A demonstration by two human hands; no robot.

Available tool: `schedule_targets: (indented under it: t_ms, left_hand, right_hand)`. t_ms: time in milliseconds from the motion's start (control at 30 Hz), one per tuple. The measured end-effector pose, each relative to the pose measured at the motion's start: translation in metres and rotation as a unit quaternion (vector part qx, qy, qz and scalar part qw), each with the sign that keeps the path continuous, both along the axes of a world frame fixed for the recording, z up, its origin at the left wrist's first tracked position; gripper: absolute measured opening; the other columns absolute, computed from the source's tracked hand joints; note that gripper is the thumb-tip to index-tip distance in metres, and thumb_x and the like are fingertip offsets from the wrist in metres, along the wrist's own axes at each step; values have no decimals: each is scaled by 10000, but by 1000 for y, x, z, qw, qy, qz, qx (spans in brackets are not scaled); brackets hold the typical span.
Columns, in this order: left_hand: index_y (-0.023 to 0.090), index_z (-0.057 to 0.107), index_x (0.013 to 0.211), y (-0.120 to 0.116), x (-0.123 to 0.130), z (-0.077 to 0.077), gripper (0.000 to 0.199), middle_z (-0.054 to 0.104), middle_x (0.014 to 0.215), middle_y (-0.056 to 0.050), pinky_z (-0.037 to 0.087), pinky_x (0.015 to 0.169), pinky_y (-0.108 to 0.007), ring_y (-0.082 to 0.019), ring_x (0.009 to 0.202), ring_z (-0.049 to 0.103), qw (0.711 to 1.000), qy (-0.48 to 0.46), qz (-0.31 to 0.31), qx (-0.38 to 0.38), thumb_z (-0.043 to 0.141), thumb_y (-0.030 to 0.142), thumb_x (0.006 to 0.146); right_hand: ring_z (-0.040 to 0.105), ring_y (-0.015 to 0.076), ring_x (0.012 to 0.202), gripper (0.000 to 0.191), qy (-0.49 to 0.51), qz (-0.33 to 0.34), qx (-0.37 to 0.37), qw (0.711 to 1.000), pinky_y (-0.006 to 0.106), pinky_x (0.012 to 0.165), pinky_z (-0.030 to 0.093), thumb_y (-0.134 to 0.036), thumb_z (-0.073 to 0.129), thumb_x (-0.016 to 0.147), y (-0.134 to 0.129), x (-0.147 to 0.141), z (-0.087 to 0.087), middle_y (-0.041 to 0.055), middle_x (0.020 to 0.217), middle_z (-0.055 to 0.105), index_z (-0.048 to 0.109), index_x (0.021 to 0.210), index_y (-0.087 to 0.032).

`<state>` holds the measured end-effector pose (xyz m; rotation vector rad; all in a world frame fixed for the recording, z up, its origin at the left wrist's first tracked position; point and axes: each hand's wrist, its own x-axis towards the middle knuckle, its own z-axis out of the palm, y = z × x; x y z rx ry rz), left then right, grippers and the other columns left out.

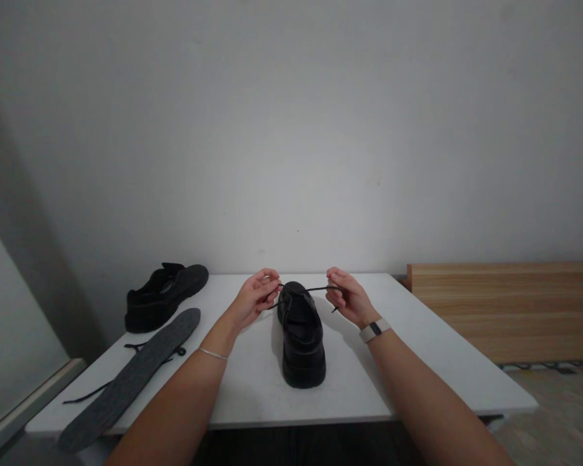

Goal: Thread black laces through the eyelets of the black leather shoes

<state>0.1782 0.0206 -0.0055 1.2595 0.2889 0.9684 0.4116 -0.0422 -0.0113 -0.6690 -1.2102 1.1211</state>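
A black shoe [304, 353] stands upright on the white table, its heel toward me and its toe toward the wall. One end of its black lace is pinched in my left hand [256, 298], just left of the toe area. On the other side, my right hand [348, 296] is closed on the lace [318, 288], which stretches out sideways from the shoe, with a short tip hanging below the fingers. Neither hand touches the shoe body.
Another black shoe [150, 304] sits at the table's back left. A grey insole [136, 375] lies in front of it over a loose black lace [85, 396]. Wooden boards [505, 310] lean against the wall at right, beyond the white table [432, 362].
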Motion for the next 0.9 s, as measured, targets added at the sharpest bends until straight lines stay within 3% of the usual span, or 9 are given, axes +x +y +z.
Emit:
schedule_targets:
  t_ms: [133,267,533,633,800,900]
  left_hand:
    - [165,560,904,2,-2,-2,309,604,720,-4,121,321,-77,-11,449,386,1000,13,-10,4,776,272,711]
    - [163,573,914,4,-2,-3,297,610,756,-17,102,304,-72,-10,446,374,1000,8,-24,4,769,271,718]
    - [165,595,969,5,-10,1,309,635,861,-60,103,263,-72,-33,474,394,996,-12,-76,-35,753,237,713]
    - [181,595,992,5,-14,4,334,638,899,-47,96,245,-83,-30,456,371,997,-31,-59,-43,753,224,700]
    - [168,591,857,8,-10,-1,268,606,670,-13,385,415,-137,-76,520,503,1000,9,-8,4,704,388,754]
    - [149,574,713,11,-3,-8,366,595,624,-26,446,492,-202,-109,550,537,992,95,27,75,620,504,791]
  right_hand:
    - [335,62,360,254,-64,18,-21,998,203,375,230,-418,688,750,3,-5,-5,-94,426,425,572,810,-200]
    - [467,73,455,295,-126,1,-39,991,192,409,328,-424,734,703,12,-9,-15,-42,581,570,608,805,-177]
    - [513,92,520,319,-205,-72,-16,976,208,435,392,-451,726,703,21,-6,-26,-11,663,605,665,816,-159]
    - [493,92,503,315,-223,-85,0,971,214,434,383,-460,713,711,22,-7,-26,-12,629,595,668,793,-159]
    - [495,108,548,302,-238,-118,24,964,216,443,387,-461,691,727,25,-9,-28,-3,642,583,649,751,-162]
    - [507,121,591,277,-236,-139,36,961,219,463,404,-445,675,747,24,-11,-30,0,667,579,635,763,-172]
